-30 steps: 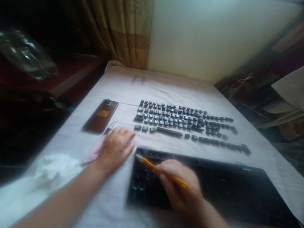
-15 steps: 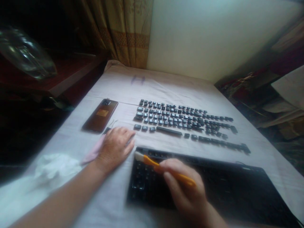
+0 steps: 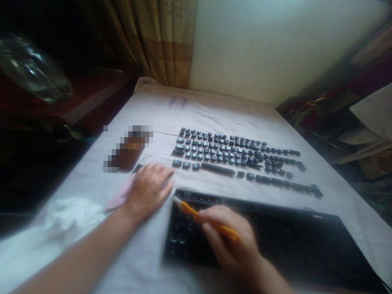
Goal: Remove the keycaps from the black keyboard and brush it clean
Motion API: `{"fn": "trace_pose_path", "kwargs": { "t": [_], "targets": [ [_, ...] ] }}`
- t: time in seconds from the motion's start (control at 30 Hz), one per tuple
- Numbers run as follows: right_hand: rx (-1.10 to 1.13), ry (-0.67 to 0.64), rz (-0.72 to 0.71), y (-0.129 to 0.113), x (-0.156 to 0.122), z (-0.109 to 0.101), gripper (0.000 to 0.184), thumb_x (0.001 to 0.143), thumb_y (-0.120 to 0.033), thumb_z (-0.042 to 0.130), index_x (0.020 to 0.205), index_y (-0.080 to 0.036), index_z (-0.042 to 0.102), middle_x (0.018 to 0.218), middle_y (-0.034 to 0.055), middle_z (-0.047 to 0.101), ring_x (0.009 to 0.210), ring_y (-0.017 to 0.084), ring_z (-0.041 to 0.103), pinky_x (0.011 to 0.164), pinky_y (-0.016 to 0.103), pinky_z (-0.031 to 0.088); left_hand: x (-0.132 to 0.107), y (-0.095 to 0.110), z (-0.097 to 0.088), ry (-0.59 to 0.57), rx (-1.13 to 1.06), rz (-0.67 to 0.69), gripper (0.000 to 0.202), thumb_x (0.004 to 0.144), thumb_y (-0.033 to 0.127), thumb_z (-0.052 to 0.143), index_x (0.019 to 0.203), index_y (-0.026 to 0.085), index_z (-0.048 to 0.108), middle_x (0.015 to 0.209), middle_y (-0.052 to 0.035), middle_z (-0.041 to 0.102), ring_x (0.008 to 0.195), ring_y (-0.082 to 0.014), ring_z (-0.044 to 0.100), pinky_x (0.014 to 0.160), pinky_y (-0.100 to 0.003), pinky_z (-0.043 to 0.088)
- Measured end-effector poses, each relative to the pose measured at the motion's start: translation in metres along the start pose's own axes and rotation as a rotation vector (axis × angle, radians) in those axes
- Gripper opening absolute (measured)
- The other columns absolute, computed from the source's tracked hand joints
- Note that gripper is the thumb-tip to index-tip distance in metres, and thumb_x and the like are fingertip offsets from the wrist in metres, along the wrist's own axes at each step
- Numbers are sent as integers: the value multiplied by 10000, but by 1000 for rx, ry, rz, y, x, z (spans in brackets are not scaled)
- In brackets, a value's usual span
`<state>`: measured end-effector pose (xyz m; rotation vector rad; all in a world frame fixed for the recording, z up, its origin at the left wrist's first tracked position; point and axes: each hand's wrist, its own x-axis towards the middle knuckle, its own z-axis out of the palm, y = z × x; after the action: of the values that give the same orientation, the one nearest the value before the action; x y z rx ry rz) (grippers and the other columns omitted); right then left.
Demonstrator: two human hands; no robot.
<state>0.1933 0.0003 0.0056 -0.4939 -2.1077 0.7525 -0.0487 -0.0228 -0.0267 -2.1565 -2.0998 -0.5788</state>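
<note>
An orange-handled brush [image 3: 191, 210] with pale bristles is gripped in my right hand [image 3: 234, 230], its handle pinched between thumb and fingers. Its bristle end is at the upper left corner of a black keyboard base [image 3: 300, 241], whose main key area has no caps on it. My left hand [image 3: 152, 185] lies palm down on the sheet beside that corner, fingers stretched out. A pink cloth [image 3: 121, 194] shows at its wrist side. Whatever is under the palm is hidden. Beyond the keyboard, loose black keycaps [image 3: 219, 167] lie in rows.
A brown phone [image 3: 130, 153], partly pixelated, lies left of the keycaps. White crumpled cloth [image 3: 72, 214] is at the lower left. The pale sheet [image 3: 211, 110] covers the surface. A dark red shelf [image 3: 88, 98] with a glass object [image 3: 36, 69] stands left; a curtain [image 3: 167, 45] hangs behind.
My right hand has moved slightly left with the brush, and the brush has turned a little in my grip. My left hand and the keycaps stay put.
</note>
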Motion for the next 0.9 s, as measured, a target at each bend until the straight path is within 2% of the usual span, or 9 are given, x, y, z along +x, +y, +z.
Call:
{"fn": "trace_pose_path", "kwargs": {
  "t": [0.2,0.33,0.47,0.6,0.73,0.9],
  "targets": [
    [52,55,53,-1,-2,-2,286,891,-36,582,1103,-213,657,865,29,799,738,156,770,679,241,625,0,0,-1,10,-1,5,226,940,260,531,1123,220,658,1016,-70,689,956,-283,613,852,-442,460],
    [-13,101,11,-1,-1,-7,281,885,-29,592,1096,-200,662,844,39,794,723,164,765,675,257,628,0,0,-2,7,1,10,222,940,269,545,1127,220,654,1016,-67,685,951,-282,612,849,-438,454],
    [-92,63,-74,1,2,-6,217,890,-57,614,1057,-186,663,825,60,789,694,180,754,656,284,627,0,0,-2,7,2,11,222,937,280,552,1124,220,656,1015,-66,684,953,-283,611,849,-439,454],
    [-103,30,-94,2,2,-2,197,901,-83,615,1062,-189,656,805,56,787,654,185,740,632,300,622,1,0,-2,10,1,13,225,937,290,546,1119,218,658,1019,-67,686,959,-288,614,852,-445,458],
    [-25,39,-30,0,1,-2,210,891,-74,606,1051,-196,664,816,52,783,658,176,743,612,272,619,1,0,-2,4,-2,12,225,931,286,552,1120,222,656,1008,-63,687,959,-288,617,854,-444,462],
    [0,136,60,-2,0,-10,258,851,-28,590,1013,-208,676,800,30,767,641,161,738,593,248,612,1,1,-3,0,-2,2,222,927,281,558,1115,222,660,1015,-67,688,959,-282,615,856,-440,466]
  ]
}}
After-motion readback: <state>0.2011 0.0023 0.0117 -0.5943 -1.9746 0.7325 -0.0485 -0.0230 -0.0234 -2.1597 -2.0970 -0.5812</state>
